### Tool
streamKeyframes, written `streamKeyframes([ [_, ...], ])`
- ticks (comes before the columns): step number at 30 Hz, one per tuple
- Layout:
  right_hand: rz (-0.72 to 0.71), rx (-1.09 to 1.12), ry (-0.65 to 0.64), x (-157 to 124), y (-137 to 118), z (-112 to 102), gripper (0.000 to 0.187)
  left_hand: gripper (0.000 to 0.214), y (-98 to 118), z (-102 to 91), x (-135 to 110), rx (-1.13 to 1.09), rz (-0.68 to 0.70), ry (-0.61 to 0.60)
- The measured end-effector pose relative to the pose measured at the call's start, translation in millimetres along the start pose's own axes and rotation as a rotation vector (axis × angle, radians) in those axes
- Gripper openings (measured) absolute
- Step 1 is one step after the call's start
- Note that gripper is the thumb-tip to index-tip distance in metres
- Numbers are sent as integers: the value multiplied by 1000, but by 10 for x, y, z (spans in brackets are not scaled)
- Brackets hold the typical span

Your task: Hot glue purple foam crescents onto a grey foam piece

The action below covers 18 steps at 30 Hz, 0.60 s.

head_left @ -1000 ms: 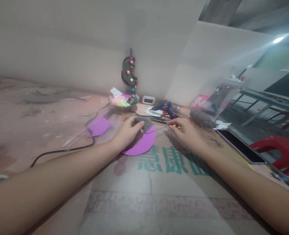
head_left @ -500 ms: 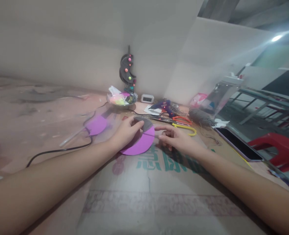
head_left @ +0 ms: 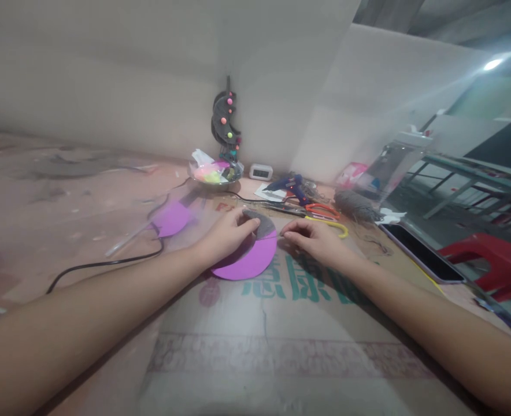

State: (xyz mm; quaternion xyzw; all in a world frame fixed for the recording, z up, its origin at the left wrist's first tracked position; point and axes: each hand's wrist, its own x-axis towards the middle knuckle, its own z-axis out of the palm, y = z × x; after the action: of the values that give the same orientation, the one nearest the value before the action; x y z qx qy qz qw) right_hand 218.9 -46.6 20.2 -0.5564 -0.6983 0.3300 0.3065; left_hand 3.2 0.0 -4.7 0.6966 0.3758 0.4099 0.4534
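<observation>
A purple paper disc [head_left: 251, 261] lies on a flat sheet of cardboard [head_left: 277, 341] with green printed characters. Part of the disc's far side is wrapped in grey yarn [head_left: 262, 224]. My left hand [head_left: 226, 236] rests on the disc, fingers pressed down on the grey yarn patch. My right hand [head_left: 314, 240] sits just right of the disc, fingertips pinched on a thin strand of yarn that runs to the disc's edge.
A second purple disc [head_left: 172, 218] lies to the left beside a black cable [head_left: 108, 263]. Behind are a bowl of coloured pom-poms [head_left: 214, 173], a blue glue gun [head_left: 291, 186], scissors [head_left: 325, 215], a grey yarn ball [head_left: 354, 205], a phone [head_left: 420, 252] and a red stool [head_left: 493, 258].
My right hand came back from the scissors and yarn ball towards the disc and now pinches the strand at its edge. My left hand stayed on the disc.
</observation>
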Motion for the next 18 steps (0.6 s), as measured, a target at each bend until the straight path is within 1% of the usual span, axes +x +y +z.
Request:
streamKeyframes([
  [5, 24, -29, 48, 7, 22, 1, 29, 18, -4, 13, -1, -18, 4, -17],
  [10, 0, -30, 59, 10, 24, 6, 27, 18, 31, 9, -23, -3, -9, -59],
  [18, -7, -23, 97, 11, 38, 14, 27, 18, 15, 14, -24, -20, -15, -71],
])
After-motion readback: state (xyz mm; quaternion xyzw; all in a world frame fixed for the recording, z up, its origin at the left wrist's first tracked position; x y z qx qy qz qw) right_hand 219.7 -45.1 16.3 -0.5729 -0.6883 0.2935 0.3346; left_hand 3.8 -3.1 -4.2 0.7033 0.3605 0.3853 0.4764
